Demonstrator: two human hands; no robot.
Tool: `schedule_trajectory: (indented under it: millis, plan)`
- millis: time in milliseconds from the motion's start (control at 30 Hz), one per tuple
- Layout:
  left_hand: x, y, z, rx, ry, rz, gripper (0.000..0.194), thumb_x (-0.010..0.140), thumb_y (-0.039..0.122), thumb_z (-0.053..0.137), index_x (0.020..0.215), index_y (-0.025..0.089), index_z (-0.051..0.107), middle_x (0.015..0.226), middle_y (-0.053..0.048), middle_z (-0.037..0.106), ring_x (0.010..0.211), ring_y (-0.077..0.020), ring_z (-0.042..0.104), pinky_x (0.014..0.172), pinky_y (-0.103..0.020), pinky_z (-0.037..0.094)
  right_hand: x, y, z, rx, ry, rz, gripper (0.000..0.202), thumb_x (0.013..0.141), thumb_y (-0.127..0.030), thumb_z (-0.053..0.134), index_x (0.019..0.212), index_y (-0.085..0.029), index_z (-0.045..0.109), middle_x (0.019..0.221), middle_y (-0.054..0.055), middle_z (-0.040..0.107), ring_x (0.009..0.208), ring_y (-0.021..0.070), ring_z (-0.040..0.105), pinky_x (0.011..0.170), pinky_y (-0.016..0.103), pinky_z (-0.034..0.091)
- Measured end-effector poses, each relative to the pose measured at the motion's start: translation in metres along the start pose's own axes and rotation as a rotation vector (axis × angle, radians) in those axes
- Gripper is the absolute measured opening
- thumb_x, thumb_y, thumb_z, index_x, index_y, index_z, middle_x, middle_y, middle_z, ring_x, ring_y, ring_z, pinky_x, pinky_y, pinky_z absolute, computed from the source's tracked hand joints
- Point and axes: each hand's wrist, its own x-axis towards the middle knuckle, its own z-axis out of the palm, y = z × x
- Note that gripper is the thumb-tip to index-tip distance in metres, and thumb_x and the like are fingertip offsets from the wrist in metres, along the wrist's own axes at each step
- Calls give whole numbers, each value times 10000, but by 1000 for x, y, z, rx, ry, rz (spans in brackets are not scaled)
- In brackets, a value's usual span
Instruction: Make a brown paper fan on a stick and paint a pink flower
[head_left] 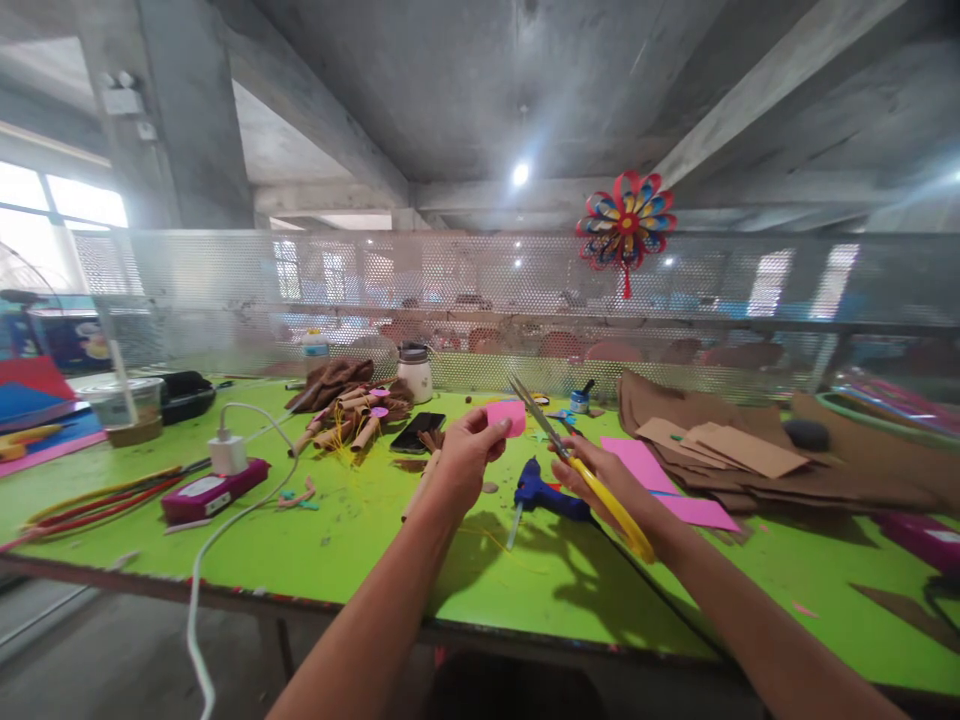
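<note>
A small piece of pink paper [507, 416] is pinched in my left hand [469, 455], between thumb and fingers. My right hand [596, 475] grips yellow-handled scissors [600, 495], whose blades point up and left, with the tips just beside the pink piece. The blades look slightly parted. Below the hands lies a blue glue gun [551, 497] on the green table [300, 560], a glue stick poking from its rear. To the right of my right hand rests a larger pink sheet [637, 465]. A black phone [418, 432] lies beyond my left hand.
Brown paper sheets [750, 480] are stacked at right. Rolled brown paper pieces [349, 425] sit back left, near a jar [415, 373]. A white charger [227, 452] in a purple power strip [217, 492] trails its cable over the front edge. A perforated screen [465, 290] stands behind.
</note>
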Motion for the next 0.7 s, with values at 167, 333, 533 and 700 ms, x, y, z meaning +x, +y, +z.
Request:
schedule_trajectory:
  millis: [167,333,533,700]
  plan:
    - [1,-2,-2,27,-18,1,295,605,337,795,754,110,677,565,19,513,476,-39,361,458,-189,203,0,4,-1,-27,-39,-44,438,835,-545,548,1007,-146,594,750,40,605,662,162,548,572,263,422]
    - [-1,1,1,17,5,3,286,588,340,792,723,118,672,585,11,529,491,-48,381,470,-195,239,-2,4,0,-25,-56,-31,449,855,-544,523,1049,-146,593,751,48,619,670,170,567,565,266,427]
    - [-2,1,1,15,25,17,267,595,329,783,728,122,679,600,6,544,493,-50,385,480,-195,274,-2,7,1,-18,-43,-24,428,851,-528,536,1059,-160,605,727,45,625,678,181,581,570,274,442]
    - [1,-3,-2,31,4,25,270,611,335,782,744,123,681,602,9,542,501,-50,399,477,-188,274,-1,5,1,-26,-12,-32,434,834,-531,554,1024,-147,624,727,55,637,670,183,586,576,276,450]
